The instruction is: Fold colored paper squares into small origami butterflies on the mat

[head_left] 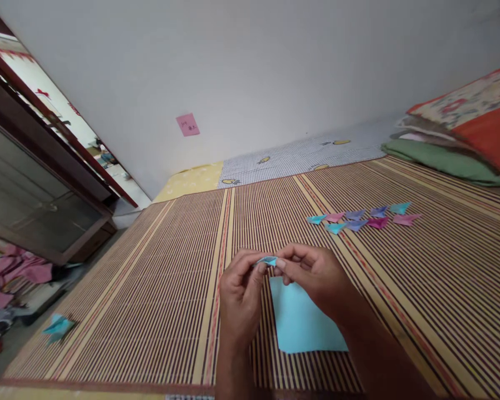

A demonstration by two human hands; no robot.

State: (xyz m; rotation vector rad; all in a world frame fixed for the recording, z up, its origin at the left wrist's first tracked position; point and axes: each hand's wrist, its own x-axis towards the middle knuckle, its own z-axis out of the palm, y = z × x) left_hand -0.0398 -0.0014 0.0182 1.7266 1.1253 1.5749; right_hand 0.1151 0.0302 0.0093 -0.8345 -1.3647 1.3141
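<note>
Small folded blue paper (pixel 269 260) between left hand (pixel 242 280) and right hand (pixel 312 269)

Pinched by the fingertips of both, near the far left corner of a blue sheet (pixel 308 325). Likely light, crisp, easily crushed or torn; best taken gently by its folded edges. Beyond the sheet, to the right, two rows of folded paper pieces (pixel 357 225).

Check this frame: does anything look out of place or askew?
One blue folded paper piece sits alone near the left edge of the mat, apart from the two rows of small folded pieces, so it looks stray. No spill shows.
</note>
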